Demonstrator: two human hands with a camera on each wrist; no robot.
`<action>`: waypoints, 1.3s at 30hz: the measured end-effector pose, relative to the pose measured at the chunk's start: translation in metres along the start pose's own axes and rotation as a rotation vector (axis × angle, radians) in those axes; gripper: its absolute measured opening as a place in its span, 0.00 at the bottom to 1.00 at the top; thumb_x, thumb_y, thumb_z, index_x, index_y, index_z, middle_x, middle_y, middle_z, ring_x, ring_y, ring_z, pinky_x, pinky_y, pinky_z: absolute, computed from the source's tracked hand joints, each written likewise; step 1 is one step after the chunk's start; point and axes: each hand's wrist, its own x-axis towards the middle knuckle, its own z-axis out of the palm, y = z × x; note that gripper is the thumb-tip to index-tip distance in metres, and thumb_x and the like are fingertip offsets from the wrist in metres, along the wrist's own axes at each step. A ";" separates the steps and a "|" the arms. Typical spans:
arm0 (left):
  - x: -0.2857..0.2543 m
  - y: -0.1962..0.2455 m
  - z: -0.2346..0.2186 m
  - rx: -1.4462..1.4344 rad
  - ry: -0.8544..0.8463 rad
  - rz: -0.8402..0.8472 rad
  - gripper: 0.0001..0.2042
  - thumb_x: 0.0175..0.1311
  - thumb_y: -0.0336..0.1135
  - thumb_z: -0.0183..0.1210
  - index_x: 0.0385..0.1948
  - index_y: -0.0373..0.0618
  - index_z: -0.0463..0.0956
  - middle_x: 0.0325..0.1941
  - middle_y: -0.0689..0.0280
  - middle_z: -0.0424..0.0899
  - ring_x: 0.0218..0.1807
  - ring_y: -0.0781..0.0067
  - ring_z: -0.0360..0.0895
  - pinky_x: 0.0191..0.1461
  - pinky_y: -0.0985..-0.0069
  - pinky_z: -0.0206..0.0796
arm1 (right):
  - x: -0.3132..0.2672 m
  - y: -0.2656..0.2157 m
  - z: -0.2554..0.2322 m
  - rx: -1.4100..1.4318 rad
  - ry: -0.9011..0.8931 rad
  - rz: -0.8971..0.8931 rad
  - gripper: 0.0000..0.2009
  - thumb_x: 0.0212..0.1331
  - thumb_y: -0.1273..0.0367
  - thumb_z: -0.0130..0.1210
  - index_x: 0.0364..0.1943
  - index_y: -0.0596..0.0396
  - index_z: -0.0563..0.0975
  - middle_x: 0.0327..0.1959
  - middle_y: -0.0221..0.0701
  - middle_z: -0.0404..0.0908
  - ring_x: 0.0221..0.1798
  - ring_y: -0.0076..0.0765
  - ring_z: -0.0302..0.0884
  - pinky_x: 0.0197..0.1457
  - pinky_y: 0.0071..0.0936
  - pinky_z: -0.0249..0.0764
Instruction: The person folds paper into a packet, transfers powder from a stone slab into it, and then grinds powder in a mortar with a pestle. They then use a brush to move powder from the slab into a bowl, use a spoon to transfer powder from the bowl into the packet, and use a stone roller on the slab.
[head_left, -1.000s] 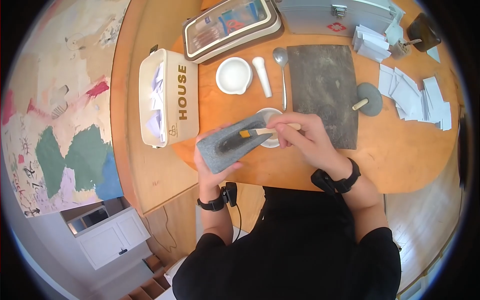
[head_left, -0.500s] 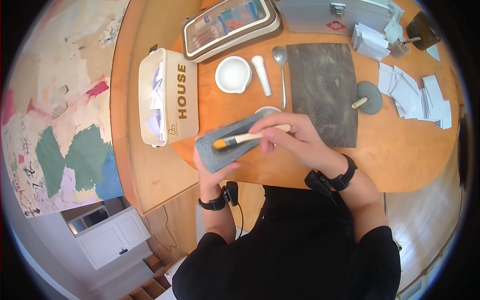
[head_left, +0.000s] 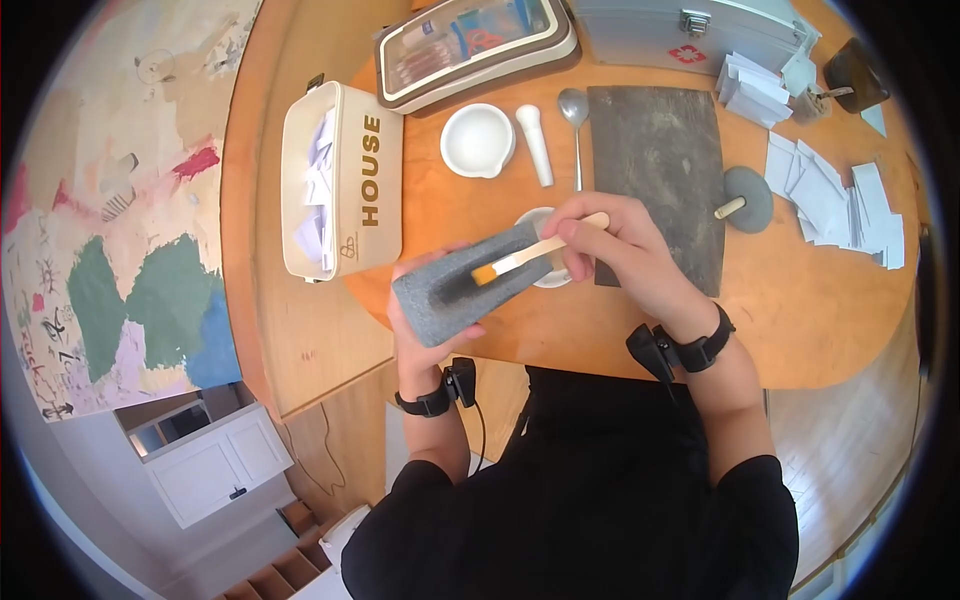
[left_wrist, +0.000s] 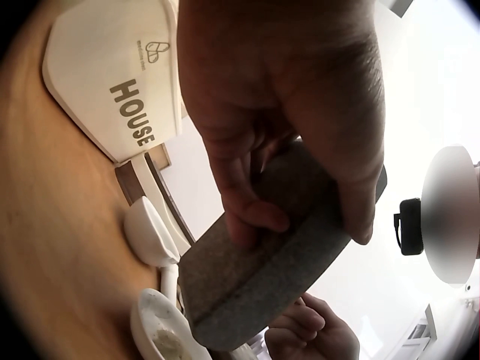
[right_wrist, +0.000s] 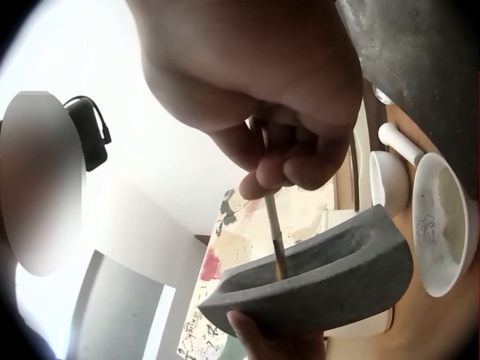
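My left hand [head_left: 432, 322] grips a grey stone grinding trough [head_left: 430, 318] from below, tilted above the table's near side, its far end over a white bowl [left_wrist: 154, 330]. A small brush [head_left: 545, 248] with a pale wooden handle and yellowish bristles is pinched between the thumb and fingers of my right hand [head_left: 625, 250]. Its bristles [right_wrist: 281, 270] sit down in the trough's long groove. In the right wrist view the bowl [right_wrist: 436, 225] holds some pale powder. Part of this bowl is hidden behind the trough and right hand in the head view.
Behind lie a white mortar [head_left: 478, 140], a white pestle [head_left: 535, 145] and a spoon [head_left: 575, 130]. Right of them are a dark mat [head_left: 655, 180], a stone wheel with a wooden handle [head_left: 748, 200] and white paper packets [head_left: 810, 195]. A cream HOUSE box [head_left: 370, 190] stands left.
The brush first went down the groove toward the trough's near end, then came partway back toward the bowl end. My left hand keeps its hold on the trough. The head view has shifted slightly.
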 end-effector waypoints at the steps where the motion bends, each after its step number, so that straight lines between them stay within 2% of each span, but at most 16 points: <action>1: -0.001 -0.002 0.000 0.006 -0.018 0.022 0.45 0.35 0.46 0.82 0.55 0.34 0.65 0.58 0.44 0.75 0.62 0.51 0.74 0.63 0.59 0.68 | -0.001 0.000 0.005 0.034 -0.020 -0.018 0.10 0.69 0.67 0.50 0.40 0.59 0.80 0.21 0.24 0.76 0.26 0.16 0.70 0.31 0.16 0.64; 3: 0.001 -0.003 0.003 0.002 -0.038 0.041 0.45 0.35 0.44 0.82 0.55 0.33 0.65 0.59 0.42 0.74 0.62 0.52 0.74 0.63 0.60 0.69 | 0.002 -0.003 0.017 0.097 -0.059 -0.064 0.10 0.68 0.67 0.50 0.39 0.59 0.80 0.21 0.24 0.76 0.26 0.17 0.70 0.30 0.17 0.64; 6: 0.004 0.000 0.005 -0.007 -0.058 0.066 0.45 0.35 0.43 0.82 0.56 0.33 0.64 0.60 0.41 0.74 0.62 0.52 0.74 0.64 0.60 0.69 | 0.007 0.004 0.013 0.087 -0.104 -0.021 0.11 0.68 0.66 0.51 0.39 0.59 0.80 0.21 0.25 0.76 0.26 0.17 0.72 0.31 0.16 0.64; 9: 0.005 0.003 0.005 0.029 -0.075 0.076 0.45 0.35 0.43 0.83 0.56 0.34 0.65 0.59 0.42 0.74 0.62 0.53 0.74 0.64 0.60 0.69 | 0.005 0.000 -0.001 0.015 -0.037 0.080 0.11 0.68 0.65 0.51 0.39 0.58 0.80 0.21 0.24 0.76 0.25 0.16 0.71 0.30 0.16 0.63; 12: 0.004 0.000 0.003 0.070 -0.083 0.087 0.45 0.34 0.43 0.83 0.55 0.34 0.65 0.59 0.42 0.74 0.62 0.52 0.74 0.64 0.60 0.69 | 0.002 -0.008 0.008 0.102 -0.054 0.045 0.11 0.68 0.65 0.50 0.39 0.58 0.80 0.21 0.23 0.75 0.24 0.15 0.70 0.28 0.15 0.62; 15: 0.005 0.001 0.006 0.050 -0.074 0.078 0.46 0.33 0.44 0.83 0.55 0.34 0.65 0.60 0.42 0.74 0.62 0.52 0.74 0.64 0.60 0.69 | 0.007 0.000 0.011 0.046 -0.105 0.019 0.10 0.68 0.67 0.50 0.39 0.58 0.80 0.20 0.23 0.74 0.24 0.14 0.69 0.27 0.15 0.61; 18: 0.004 0.002 0.005 0.028 -0.058 0.075 0.46 0.33 0.44 0.83 0.55 0.34 0.65 0.59 0.42 0.74 0.62 0.52 0.75 0.64 0.60 0.69 | 0.005 0.000 -0.009 -0.224 -0.009 0.032 0.10 0.68 0.67 0.49 0.39 0.58 0.79 0.19 0.23 0.72 0.23 0.15 0.66 0.27 0.16 0.60; 21: 0.003 0.000 0.003 0.005 -0.051 0.060 0.45 0.34 0.43 0.83 0.55 0.35 0.65 0.59 0.41 0.74 0.61 0.53 0.75 0.63 0.60 0.70 | -0.001 -0.006 -0.016 -0.167 0.078 -0.008 0.09 0.68 0.69 0.50 0.39 0.59 0.79 0.19 0.21 0.70 0.23 0.15 0.65 0.26 0.17 0.59; 24: 0.005 0.000 0.002 0.034 -0.068 0.064 0.45 0.34 0.43 0.83 0.56 0.35 0.65 0.59 0.42 0.74 0.61 0.53 0.75 0.63 0.61 0.70 | 0.000 -0.004 -0.008 -0.130 -0.001 -0.042 0.08 0.67 0.70 0.50 0.38 0.60 0.78 0.19 0.21 0.70 0.23 0.15 0.65 0.26 0.17 0.59; 27: 0.006 0.000 0.000 0.065 -0.080 0.091 0.45 0.34 0.43 0.82 0.56 0.35 0.64 0.59 0.42 0.75 0.61 0.53 0.76 0.62 0.61 0.71 | -0.001 -0.001 -0.010 -0.242 -0.001 -0.007 0.09 0.69 0.69 0.49 0.40 0.59 0.78 0.22 0.22 0.71 0.26 0.14 0.66 0.29 0.16 0.62; 30: 0.003 -0.001 -0.002 0.052 -0.061 0.065 0.46 0.34 0.44 0.83 0.56 0.35 0.64 0.59 0.42 0.75 0.61 0.53 0.76 0.62 0.61 0.71 | -0.006 -0.005 -0.023 -0.393 0.103 0.035 0.09 0.70 0.68 0.49 0.40 0.59 0.77 0.23 0.22 0.72 0.27 0.14 0.67 0.30 0.15 0.63; 33: 0.003 -0.002 -0.001 0.031 -0.043 0.038 0.46 0.34 0.44 0.83 0.56 0.35 0.64 0.59 0.42 0.75 0.61 0.53 0.75 0.63 0.61 0.71 | -0.005 -0.006 -0.015 -0.191 0.022 -0.032 0.09 0.70 0.68 0.48 0.40 0.59 0.77 0.24 0.23 0.73 0.27 0.15 0.67 0.30 0.15 0.63; 36: 0.005 0.002 0.003 0.008 -0.029 0.027 0.46 0.34 0.44 0.83 0.56 0.35 0.64 0.59 0.42 0.75 0.61 0.53 0.75 0.62 0.60 0.71 | 0.000 0.001 -0.013 -0.292 0.007 -0.021 0.09 0.70 0.68 0.48 0.39 0.58 0.77 0.24 0.23 0.73 0.27 0.15 0.67 0.30 0.16 0.63; 39: 0.005 -0.002 0.000 0.018 -0.035 0.043 0.46 0.34 0.45 0.82 0.56 0.35 0.65 0.59 0.42 0.74 0.61 0.52 0.76 0.62 0.60 0.71 | -0.005 -0.002 -0.021 -0.359 0.143 -0.002 0.08 0.70 0.69 0.48 0.39 0.58 0.77 0.23 0.22 0.72 0.27 0.15 0.67 0.31 0.16 0.64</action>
